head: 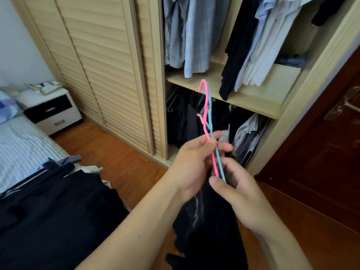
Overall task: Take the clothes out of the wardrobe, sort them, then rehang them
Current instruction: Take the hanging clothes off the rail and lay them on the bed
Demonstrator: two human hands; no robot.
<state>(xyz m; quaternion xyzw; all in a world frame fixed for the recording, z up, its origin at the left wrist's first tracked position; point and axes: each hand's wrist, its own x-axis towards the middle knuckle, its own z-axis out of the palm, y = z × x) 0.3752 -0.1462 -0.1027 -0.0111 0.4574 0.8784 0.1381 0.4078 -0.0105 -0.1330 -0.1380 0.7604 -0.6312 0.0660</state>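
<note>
At centre frame the left hand [191,162] pinches a pink hanger [205,106] between thumb and forefinger, its other fingers curled loosely behind; a blue hanger [218,158] lies flat against the pink one, the two stacked edge-on with their hooks pointing up toward 12 o'clock. Just below, toward 5 o'clock, the right hand [234,189] closes its thumb and curled fingers round the lower ends of both hangers, and a dark garment [206,230] hangs down from that grip toward 6 o'clock; whether it is threaded on a hanger I cannot tell.

The wardrobe [220,88] stands open from 12 to 2 o'clock; its upper compartment holds hanging pale blue shirts [196,39] on the left, then a black garment [236,51] and more light shirts [266,47] on the right, their hems reaching the pale shelf; a small folded blue-grey item [291,61] sits at the back right of that compartment. The lower compartment, under the shelf, is packed with dark clothes [187,117], with a grey shirt [247,129] at its right end. Louvred doors [97,65] cover the wardrobe's left part at 10 to 11 o'clock.

At 8 o'clock a bed [21,145] carries a heap of dark clothing [58,207] along its near edge; at 9 o'clock a white bedside table [54,108] stands beside the bed; a dark wooden door [321,162] fills 3 to 4 o'clock.
</note>
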